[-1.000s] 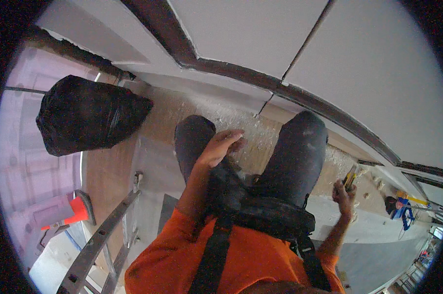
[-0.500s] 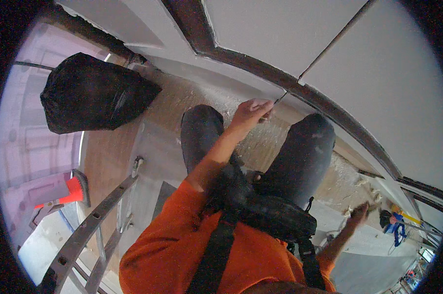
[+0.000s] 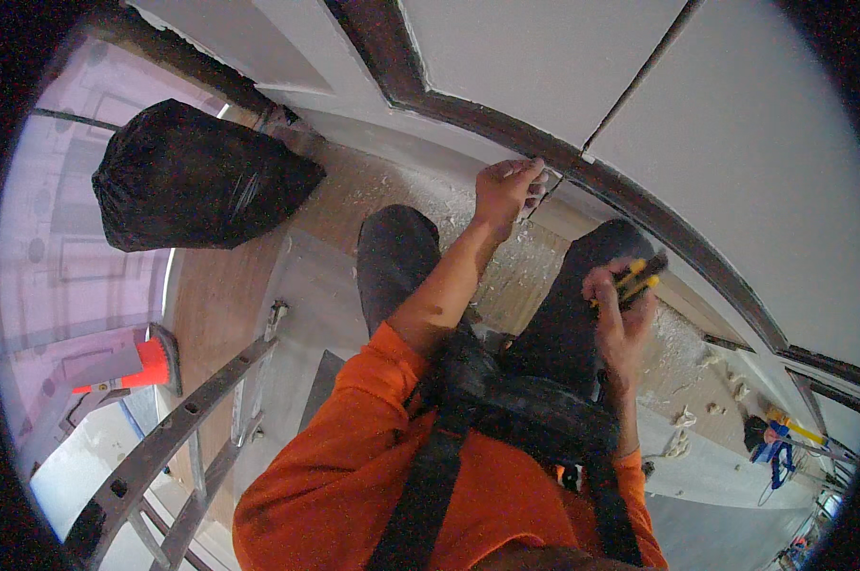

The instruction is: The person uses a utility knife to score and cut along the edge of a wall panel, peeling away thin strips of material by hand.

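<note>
My left hand (image 3: pixel 509 198) is at the lower part of the wall, just under the dark horizontal gap (image 3: pixel 506 131). Its thumb and fingers are drawn together in a pinch; whatever lies between them, if anything, is too small to make out. Close beside the fingertips runs a thin dark line (image 3: pixel 550 192) in the low panel. Over my right knee, my right hand (image 3: pixel 623 319) grips a yellow-and-black hand tool (image 3: pixel 632 277), its dark end toward the wall. Motion blurs the tool, so its exact kind is unclear.
White dust and crumbs lie along the floor (image 3: pixel 458 224) by the wall. A full black bag (image 3: pixel 201 181) stands at left, near an orange brush-like tool (image 3: pixel 156 364) and a metal ladder (image 3: pixel 187 411). Scraps (image 3: pixel 679 433) and a blue tool (image 3: pixel 781 457) lie at right.
My right hand has come up from the floor area at lower right to above my knee, and the yellow-and-black tool now shows in it. My left hand has shifted slightly up and right.
</note>
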The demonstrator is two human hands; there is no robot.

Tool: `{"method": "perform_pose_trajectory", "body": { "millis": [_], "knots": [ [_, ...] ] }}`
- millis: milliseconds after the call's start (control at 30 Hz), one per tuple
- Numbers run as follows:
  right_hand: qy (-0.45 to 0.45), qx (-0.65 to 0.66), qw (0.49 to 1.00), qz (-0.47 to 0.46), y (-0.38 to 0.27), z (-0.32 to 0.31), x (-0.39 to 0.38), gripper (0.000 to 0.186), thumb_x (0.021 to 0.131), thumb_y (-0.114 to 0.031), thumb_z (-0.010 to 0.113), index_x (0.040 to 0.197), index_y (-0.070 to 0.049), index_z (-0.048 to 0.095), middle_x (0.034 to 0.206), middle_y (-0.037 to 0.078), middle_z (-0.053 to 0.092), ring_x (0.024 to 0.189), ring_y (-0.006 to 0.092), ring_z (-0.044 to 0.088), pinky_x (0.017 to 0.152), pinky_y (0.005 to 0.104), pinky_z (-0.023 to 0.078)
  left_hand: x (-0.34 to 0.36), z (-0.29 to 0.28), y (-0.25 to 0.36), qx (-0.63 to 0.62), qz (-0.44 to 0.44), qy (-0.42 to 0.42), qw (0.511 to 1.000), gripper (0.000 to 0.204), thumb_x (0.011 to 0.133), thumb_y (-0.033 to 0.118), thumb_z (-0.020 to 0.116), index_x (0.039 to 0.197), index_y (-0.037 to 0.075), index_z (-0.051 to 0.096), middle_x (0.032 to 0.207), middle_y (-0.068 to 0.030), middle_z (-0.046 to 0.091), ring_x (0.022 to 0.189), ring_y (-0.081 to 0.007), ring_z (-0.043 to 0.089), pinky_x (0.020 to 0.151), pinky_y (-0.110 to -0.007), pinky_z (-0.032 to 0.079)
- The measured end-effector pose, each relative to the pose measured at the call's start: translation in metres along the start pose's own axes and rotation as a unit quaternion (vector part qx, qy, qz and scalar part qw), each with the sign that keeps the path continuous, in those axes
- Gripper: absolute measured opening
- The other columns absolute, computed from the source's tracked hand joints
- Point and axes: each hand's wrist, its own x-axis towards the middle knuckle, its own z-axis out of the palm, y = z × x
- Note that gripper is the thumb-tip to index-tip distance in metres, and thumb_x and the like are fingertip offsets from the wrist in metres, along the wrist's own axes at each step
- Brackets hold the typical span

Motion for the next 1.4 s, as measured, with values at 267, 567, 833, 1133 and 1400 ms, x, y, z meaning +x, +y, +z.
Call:
{"method": "perform_pose_trajectory", "body": {
  "millis": [267,567,833,1133,1400],
  "knots": [
    [0.031,0.082,0.986,0.144,0.027,0.05,0.05,0.011,0.099,-0.013,0.066,0.101,-0.004,0.06,0.073,0.0,0.058,0.063,0.01,0.054,0.059,0.0271,0.045,0.005,-0.006,-0.013,-0.058,-0.049,-0.047,0.996,0.022,0.092,0.028,0.076,0.101,0.011,0.066,0.095,-0.0032,0.072,0.078,-0.0155,0.066,0.067,-0.032,0.052],
    [0.027,0.117,0.976,0.184,0.045,0.052,0.036,0.011,0.098,-0.015,0.068,0.099,-0.006,0.061,0.074,-0.001,0.057,0.062,0.0102,0.054,0.057,0.0277,0.045,-0.001,-0.028,-0.025,-0.062,-0.075,-0.007,0.995,0.034,0.093,0.038,0.074,0.11,0.01,0.065,0.094,-0.0038,0.07,0.079,-0.0162,0.067,0.064,-0.033,0.053],
    [0.012,0.104,0.976,0.193,0.042,0.052,0.036,0.01,0.098,-0.013,0.067,0.098,-0.006,0.06,0.075,0.0,0.057,0.062,0.0103,0.054,0.057,0.0281,0.045,0.037,-0.054,0.022,-0.066,0.026,0.077,0.994,0.036,0.094,0.041,0.074,0.101,0.008,0.064,0.085,-0.0032,0.068,0.071,-0.0139,0.067,0.057,-0.028,0.052],
    [0.001,0.086,0.98,0.177,0.054,0.046,0.037,0.01,0.097,-0.012,0.068,0.102,-0.006,0.062,0.077,0.0,0.059,0.062,0.0108,0.054,0.058,0.0284,0.046,0.043,-0.069,0.008,-0.024,0.061,0.065,0.996,0.025,0.098,0.034,0.068,0.113,0.014,0.062,0.099,-0.0035,0.068,0.085,-0.0195,0.069,0.065,-0.036,0.056],
    [-0.003,0.109,0.978,0.177,0.056,0.045,0.038,0.014,0.097,-0.013,0.069,0.103,-0.005,0.059,0.079,0.001,0.058,0.062,0.0108,0.053,0.057,0.0278,0.044,0.044,-0.073,-0.013,-0.139,0.033,0.043,0.989,0.028,0.1,0.034,0.064,0.122,0.018,0.055,0.104,-0.0042,0.066,0.087,-0.0232,0.069,0.065,-0.04,0.057]
  ]
}}
